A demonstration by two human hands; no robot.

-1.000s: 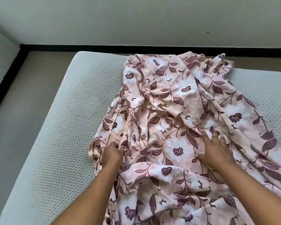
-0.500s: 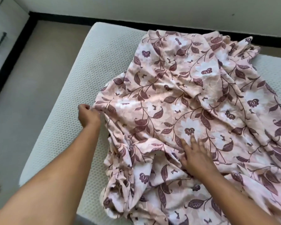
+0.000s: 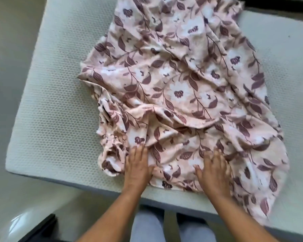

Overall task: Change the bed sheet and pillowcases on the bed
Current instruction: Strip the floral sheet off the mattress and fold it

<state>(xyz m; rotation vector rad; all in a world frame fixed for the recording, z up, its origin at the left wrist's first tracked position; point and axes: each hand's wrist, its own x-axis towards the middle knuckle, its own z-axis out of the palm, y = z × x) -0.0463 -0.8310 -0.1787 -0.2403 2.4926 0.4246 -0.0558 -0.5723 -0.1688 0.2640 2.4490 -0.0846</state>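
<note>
A pink bed sheet (image 3: 185, 88) printed with maroon leaves and flowers lies bunched and creased across the bare white textured mattress (image 3: 52, 105). It covers the middle and right, and its near right part hangs over the mattress front edge. My left hand (image 3: 138, 166) rests flat, fingers spread, on the sheet's near left folds. My right hand (image 3: 213, 170) lies flat on the sheet beside it, fingers apart, a little blurred. Neither hand pinches any fabric that I can see. No pillows or pillowcases are in view.
Pale floor (image 3: 5, 49) runs along the left of the mattress and in front of it. My legs in light trousers (image 3: 147, 226) stand at the front edge. A dark object (image 3: 42, 227) sits at the bottom left. A black skirting strip (image 3: 276, 4) shows top right.
My left hand let go of the sheet's left edge and came back near me, flat on the sheet. The right hand slid nearer too. The view tilted down over the mattress front edge.
</note>
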